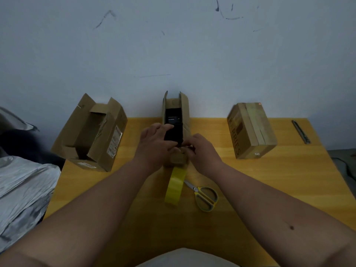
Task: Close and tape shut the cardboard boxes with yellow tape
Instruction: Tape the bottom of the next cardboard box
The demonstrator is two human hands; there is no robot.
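Both hands at open middle box (185, 112) on counter (269, 180): left hand (154, 140) fingers curled on its dark contents, right hand (200, 151) pinching near flap (yellow tape roll (175, 186) just beside).

Scuffed pale wall (173, 45) behind yellow wooden table (269, 180); dim light.

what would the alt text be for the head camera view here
A person's left hand and right hand work at the open top of a narrow cardboard box on a wooden table. A yellow tape roll and scissors lie in front of it; an open box stands left, a closed box right.
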